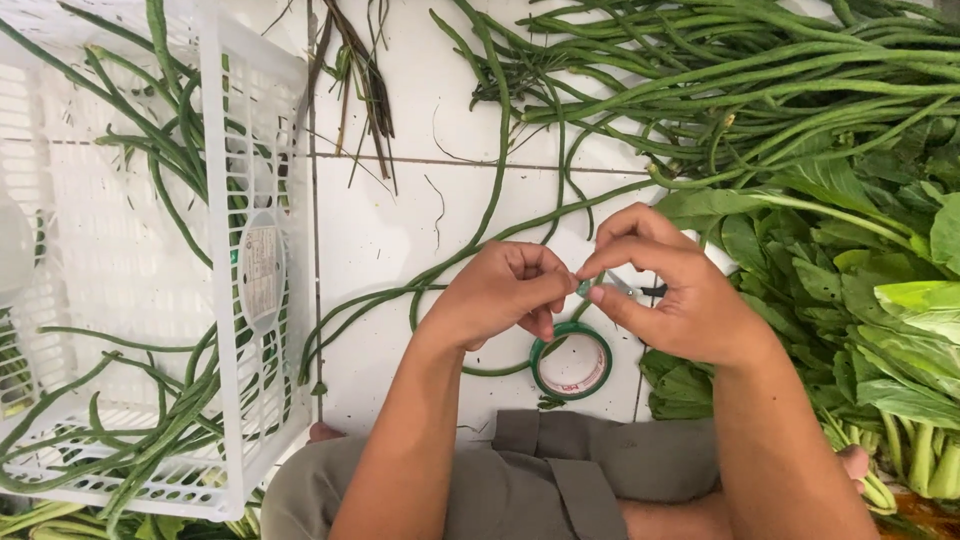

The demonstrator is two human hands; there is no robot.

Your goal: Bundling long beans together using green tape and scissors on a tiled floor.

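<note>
My left hand (505,290) and right hand (665,290) both pinch one short strip of tape (588,286) above the roll (571,362) on the tile; risk: the strip folds onto itself or sticks to my fingertips; loose beans (480,220) nearby could snag it.

Both bare forearms reach up from the bottom edge and converge toward the middle. The left hand (505,290) is curled into a loose fist, knuckles up, thumb and forefinger pressed together at its right side. The right hand (665,290) sits just beside it, back of the hand upward, wrist bent inward, its thumb and forefinger (615,293) pinched and pointing left. The two pinches nearly meet tip to tip. The remaining right fingers arch above the pinch; the left ones stay tucked under.
</note>
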